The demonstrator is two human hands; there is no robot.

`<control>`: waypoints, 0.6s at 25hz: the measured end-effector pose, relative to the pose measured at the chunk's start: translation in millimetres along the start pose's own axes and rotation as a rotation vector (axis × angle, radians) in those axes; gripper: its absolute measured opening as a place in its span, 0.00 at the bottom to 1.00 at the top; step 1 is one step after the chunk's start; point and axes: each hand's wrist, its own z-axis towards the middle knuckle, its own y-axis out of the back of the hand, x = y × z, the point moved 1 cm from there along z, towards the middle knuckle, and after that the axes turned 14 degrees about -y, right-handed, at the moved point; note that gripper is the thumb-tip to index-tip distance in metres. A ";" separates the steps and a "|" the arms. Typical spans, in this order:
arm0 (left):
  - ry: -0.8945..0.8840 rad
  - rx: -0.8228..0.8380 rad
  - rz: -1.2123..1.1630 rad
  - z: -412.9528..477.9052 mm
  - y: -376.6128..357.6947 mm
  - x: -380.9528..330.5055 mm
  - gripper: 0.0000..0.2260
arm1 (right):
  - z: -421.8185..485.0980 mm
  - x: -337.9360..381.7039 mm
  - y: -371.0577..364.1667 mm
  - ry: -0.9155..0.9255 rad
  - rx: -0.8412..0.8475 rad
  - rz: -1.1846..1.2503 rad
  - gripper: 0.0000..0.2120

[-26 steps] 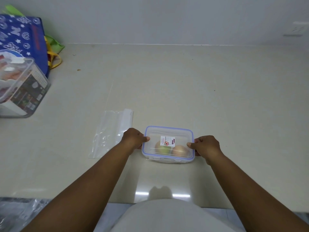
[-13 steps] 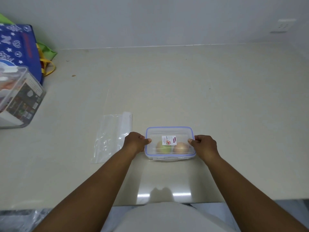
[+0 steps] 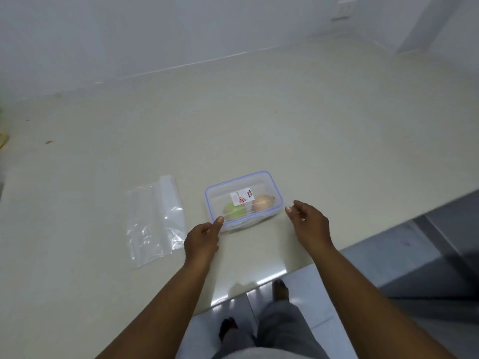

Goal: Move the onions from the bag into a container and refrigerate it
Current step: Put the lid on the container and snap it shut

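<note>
A clear plastic container point(image 3: 269, 181) with a blue-rimmed lid and a white label sits on the beige counter. Inside lie a tan onion point(image 3: 263, 202) on the right and a green one point(image 3: 234, 211) on the left. My left hand point(image 3: 203, 238) rests at the container's near-left corner, thumb touching the lid rim. Just to the right of the container hovers my right hand point(image 3: 308, 222), a small gap from it, fingers apart and holding nothing. The empty clear zip bag point(image 3: 155, 218) lies flat to the left.
The counter point(image 3: 259, 112) runs back to a white wall with a socket point(image 3: 343, 9) at the top right. Its front edge slants from lower left to the right, with grey floor and my feet below it.
Both hands have come off the sides of the closed container: the right is now apart from it, the left only touches a corner. The view has swung right, and the box and blue bag at left are out of view.
</note>
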 end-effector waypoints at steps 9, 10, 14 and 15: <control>-0.241 0.690 0.190 -123.7 -125.4 6.8 0.16 | -112.5 -183.0 112.7 -0.124 -0.145 -0.090 0.19; -0.286 0.750 0.209 -132.9 -147.4 -2.4 0.17 | -120.9 -197.1 137.1 -0.131 -0.223 -0.110 0.20; -0.443 1.019 0.276 -189.7 -243.6 -36.9 0.22 | -156.2 -235.7 254.6 -0.132 -0.674 -0.248 0.20; -0.494 1.075 0.296 -209.3 -268.9 -47.2 0.23 | -166.2 -241.9 286.6 -0.109 -0.801 -0.296 0.20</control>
